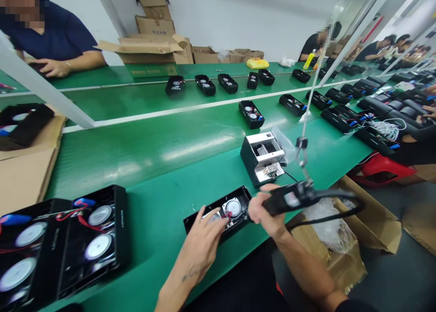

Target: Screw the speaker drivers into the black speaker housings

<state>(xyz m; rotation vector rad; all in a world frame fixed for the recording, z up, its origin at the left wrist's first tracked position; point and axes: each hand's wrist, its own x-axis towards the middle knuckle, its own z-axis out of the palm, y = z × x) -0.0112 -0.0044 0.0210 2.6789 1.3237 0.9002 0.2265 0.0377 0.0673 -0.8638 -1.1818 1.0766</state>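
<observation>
In front of me on the green bench lies a black speaker housing with its open side up. A round speaker driver with a silver centre and red wires shows inside it. My left hand reaches over the near left part of the housing, fingers stretched out and touching inside it; what lies under the fingertips is partly hidden. My right hand is wrapped round a black electric screwdriver, which hangs from a cord and tilts toward the housing's right end. Its tip is hard to make out there.
A box-shaped metal screw feeder stands just beyond the housing. Two larger open speaker housings sit at left. More housings line the belt. An open carton with plastic bags stands at right. Co-workers sit along the far side.
</observation>
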